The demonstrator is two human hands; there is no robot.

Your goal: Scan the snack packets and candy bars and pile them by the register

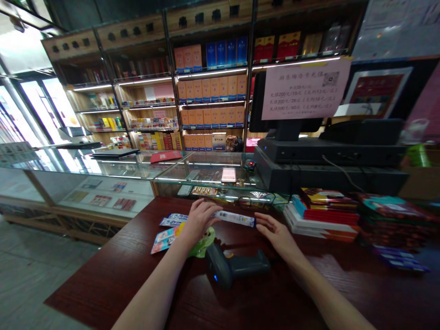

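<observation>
Between my two hands is a slim white-and-blue wrapped stick packet (237, 218), held level just above the dark red counter. My left hand (200, 220) pinches its left end, and my right hand (274, 230) has its fingers closed on the right end. Below the packet lies a dark grey barcode scanner (237, 269) with a small blue light. By my left wrist are a green packet (205, 243), a blue-and-pink packet (162, 240) and similar blue-and-white stick packets (173, 219), partly covered by the hand and forearm.
Stacked boxes (326, 211) stand on the right, beside dark snack bags (395, 222) and purple packets (400, 259). A monitor with a pink paper sign (304, 89) rises behind them. Beyond the counter (113, 275) edge is a glass display case (206, 160); stocked shelves line the wall.
</observation>
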